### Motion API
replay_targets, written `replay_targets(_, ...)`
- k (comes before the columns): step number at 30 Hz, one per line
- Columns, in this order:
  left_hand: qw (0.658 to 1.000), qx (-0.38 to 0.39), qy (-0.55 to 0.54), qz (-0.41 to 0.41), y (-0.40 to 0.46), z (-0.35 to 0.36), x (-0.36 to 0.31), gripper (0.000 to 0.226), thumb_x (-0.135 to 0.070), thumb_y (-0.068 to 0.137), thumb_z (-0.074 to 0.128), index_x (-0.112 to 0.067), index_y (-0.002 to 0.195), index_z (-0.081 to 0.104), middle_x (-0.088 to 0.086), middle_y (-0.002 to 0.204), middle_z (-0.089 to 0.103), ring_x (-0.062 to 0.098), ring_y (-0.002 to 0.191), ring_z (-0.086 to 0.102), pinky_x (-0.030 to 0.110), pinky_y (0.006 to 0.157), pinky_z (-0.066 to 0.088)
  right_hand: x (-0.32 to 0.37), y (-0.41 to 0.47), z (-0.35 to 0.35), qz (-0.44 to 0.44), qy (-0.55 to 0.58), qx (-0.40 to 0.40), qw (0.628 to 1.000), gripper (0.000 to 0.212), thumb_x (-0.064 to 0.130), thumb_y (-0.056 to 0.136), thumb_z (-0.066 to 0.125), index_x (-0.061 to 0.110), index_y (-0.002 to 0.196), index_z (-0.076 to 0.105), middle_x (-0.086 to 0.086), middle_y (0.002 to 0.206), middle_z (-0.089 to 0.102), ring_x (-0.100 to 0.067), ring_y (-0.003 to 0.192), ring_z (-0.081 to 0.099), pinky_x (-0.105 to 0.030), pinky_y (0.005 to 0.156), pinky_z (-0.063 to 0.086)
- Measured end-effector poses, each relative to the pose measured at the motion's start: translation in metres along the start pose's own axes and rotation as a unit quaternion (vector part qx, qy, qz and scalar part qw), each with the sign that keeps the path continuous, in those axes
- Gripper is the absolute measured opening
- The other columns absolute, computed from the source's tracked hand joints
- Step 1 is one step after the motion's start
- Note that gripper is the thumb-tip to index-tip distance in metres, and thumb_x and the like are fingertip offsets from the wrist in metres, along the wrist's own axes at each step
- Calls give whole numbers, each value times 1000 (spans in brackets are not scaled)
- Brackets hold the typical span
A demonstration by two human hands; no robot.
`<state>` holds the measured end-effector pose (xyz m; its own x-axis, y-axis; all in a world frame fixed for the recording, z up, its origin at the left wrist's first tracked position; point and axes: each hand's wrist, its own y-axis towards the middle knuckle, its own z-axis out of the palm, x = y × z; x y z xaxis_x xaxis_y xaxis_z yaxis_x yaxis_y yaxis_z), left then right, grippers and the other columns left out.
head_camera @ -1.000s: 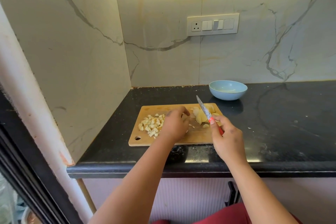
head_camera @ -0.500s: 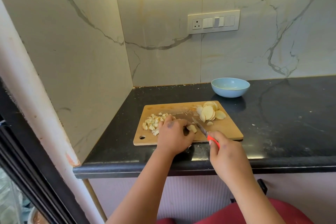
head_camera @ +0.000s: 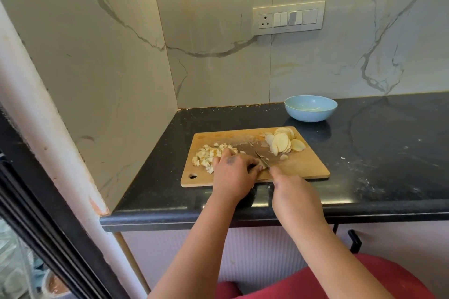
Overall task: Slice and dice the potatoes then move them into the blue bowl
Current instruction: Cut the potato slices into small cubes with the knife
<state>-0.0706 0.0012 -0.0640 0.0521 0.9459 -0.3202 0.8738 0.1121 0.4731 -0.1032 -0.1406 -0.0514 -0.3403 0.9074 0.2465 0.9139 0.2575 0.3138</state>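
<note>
A wooden cutting board (head_camera: 298, 167) lies on a black stone counter (head_camera: 379, 160) set into a corner of pale veined wall panels, with a white switch plate (head_camera: 288, 18) on the back wall. Behind the board's far right corner, apart from it, stands the blue bowl (head_camera: 310, 108); its inside looks bare but for a pale glint. On the board's far right part lies a fanned heap of round potato slices (head_camera: 281, 142), with one small stray slice (head_camera: 283, 157) just nearer. On the left part lies a loose heap of diced potato (head_camera: 206, 155), partly covered by the left hand. The board has a hanging hole (head_camera: 193, 176) at its near left corner. White crumbs speckle the counter to the right. Below the counter edge a red garment (head_camera: 328, 281) shows. The left hand (head_camera: 234, 172) rests palm down on the board, knuckles up, fingers curled and held together over a piece of potato at the knife, which is mostly hidden. The right hand (head_camera: 289, 183) comes in from the near edge with its fingers wrapped round the handle of a knife (head_camera: 263, 159); the blade slants away to the left, its edge down at the left fingertips.
</note>
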Motion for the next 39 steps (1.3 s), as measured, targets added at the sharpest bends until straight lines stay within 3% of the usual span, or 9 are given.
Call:
replay_targets(5, 1000, 3, -11, -15, -2, -3, 1, 31, -52, 94, 55, -30, 111, 70, -7, 97, 69, 19, 107, 42, 34, 79, 23, -5, -3, 9, 14, 23, -65, 998, 26, 7, 95, 44, 19, 117, 51, 6, 56, 40, -10, 43, 35, -24, 38, 21)
replay_targets(7, 1000, 7, -6, -15, -2, -4, 1, 32, -53, 94, 54, -31, 111, 70, -8, 98, 69, 18, 108, 42, 33, 78, 21, -10, -7, 12, -4, 59, -93, 994, 24, 6, 92, 52, 18, 112, 57, 6, 52, 44, -13, 41, 40, -27, 35, 29)
replay_targets(10, 1000, 8, -6, -12, -2, -4, 0, 32, -54, 94, 53, -31, 110, 69, -10, 97, 69, 18, 108, 42, 33, 78, 21, -13, -11, 13, -28, 38, -73, 996, 24, 9, 94, 50, 20, 113, 57, 4, 60, 54, -15, 50, 53, -30, 42, 44)
replay_targets(15, 1000, 10, -12, -17, 0, -3, 0, 30, -52, 94, 53, -31, 108, 69, -10, 95, 68, 18, 107, 41, 34, 80, 25, 0, -4, 6, -18, -19, -23, 999, 27, 8, 98, 37, 20, 120, 46, 4, 65, 42, -16, 57, 46, -23, 41, 25)
replay_targets(21, 999, 23, -41, -28, -2, -2, 3, 28, -50, 94, 55, -32, 111, 69, -9, 99, 69, 19, 109, 42, 37, 88, 32, -4, 2, 11, 1, 25, -55, 998, 19, 11, 97, 40, 21, 112, 49, 6, 58, 44, -10, 48, 43, -24, 39, 25)
replay_targets(24, 998, 13, -49, -22, -2, -2, 4, 25, -44, 96, 56, -31, 113, 70, -11, 102, 70, 19, 110, 42, 35, 89, 33, -11, -6, 17, -30, 78, -105, 991, 20, 13, 95, 51, 19, 113, 57, 5, 54, 50, -13, 43, 46, -27, 37, 34)
replay_targets(30, 998, -13, -62, -16, 0, -1, 3, 22, -37, 95, 60, -27, 111, 71, -10, 102, 71, 18, 104, 44, 33, 86, 36, -13, -7, 15, -44, 46, -82, 995, 18, 10, 94, 50, 19, 108, 57, 3, 58, 55, -15, 46, 52, -29, 41, 41)
replay_targets(36, 998, -21, -54, -9, 2, 4, 6, 20, -38, 94, 61, -29, 108, 72, -12, 98, 71, 18, 101, 45, 34, 83, 38, -10, -8, 15, -47, 42, -79, 995, 17, 11, 95, 49, 20, 108, 56, 4, 59, 53, -14, 48, 51, -26, 40, 38)
replay_targets(39, 998, -24, -54, -11, 2, 4, 6, 19, -36, 94, 61, -28, 107, 73, -11, 99, 71, 18, 101, 46, 34, 84, 38, -2, -2, 13, -32, 2, -48, 998, 18, 7, 96, 39, 21, 105, 47, 4, 61, 45, -13, 50, 43, -24, 40, 27)
